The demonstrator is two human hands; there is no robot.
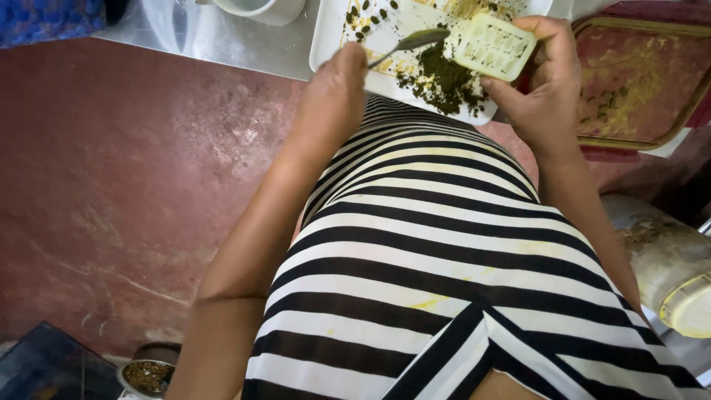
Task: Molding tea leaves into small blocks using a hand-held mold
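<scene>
Spoon [415,38] pinched in left hand [333,96]; right hand [544,81] tilts mould [490,46] over tray's [326,37] near edge, catching spills.

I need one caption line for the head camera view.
Left hand holds a spoon, right hand a pale perforated mould, over a white tray.

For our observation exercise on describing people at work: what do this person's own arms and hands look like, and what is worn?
Both arms are bare from the hands up to where they leave the picture; no sleeve shows. The left hand and right hand wear no gloves, and no rings, bracelets or watch can be seen. The garment on the body has black and white stripes, with a few faint yellow stains.
</scene>
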